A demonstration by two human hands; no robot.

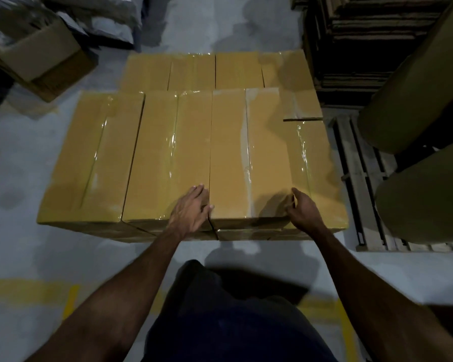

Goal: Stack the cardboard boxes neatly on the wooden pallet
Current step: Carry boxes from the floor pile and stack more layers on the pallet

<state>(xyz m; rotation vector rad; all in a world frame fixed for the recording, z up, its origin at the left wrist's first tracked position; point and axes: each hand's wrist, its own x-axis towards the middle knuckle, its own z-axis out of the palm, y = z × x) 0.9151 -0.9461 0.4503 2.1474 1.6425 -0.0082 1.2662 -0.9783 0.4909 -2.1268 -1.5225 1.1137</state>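
The cardboard boxes (168, 152) lie in tight rows, taped seams up, on a stack that hides the wooden pallet beneath them; I cannot see the pallet under this stack, only a second, bare pallet (356, 184) to the right beside large brown paper rolls (416, 95). The box in hand (249, 158) sits third from the left in the near row, flush against its left neighbour (168, 163) and touching the lower box (314, 163) on its right.

The left hand (191, 210) rests flat, fingers straight, across the near end of the seam between the third box and its left neighbour. The right hand (302, 207) curls over the box's near right corner, thumb up; whether it truly grips or only presses I cannot tell.

Risks, as I judge them: the near edge of this box looks to overhang the layer beneath slightly, so a hard push could leave it proud or skew it out of line. The clear tape is glossy, and a flat palm could slip on it. Fingers at the seam may be pinched if the boxes close together. The right-hand box sits lower, so the top layer is uneven and further boxes laid across it could rock
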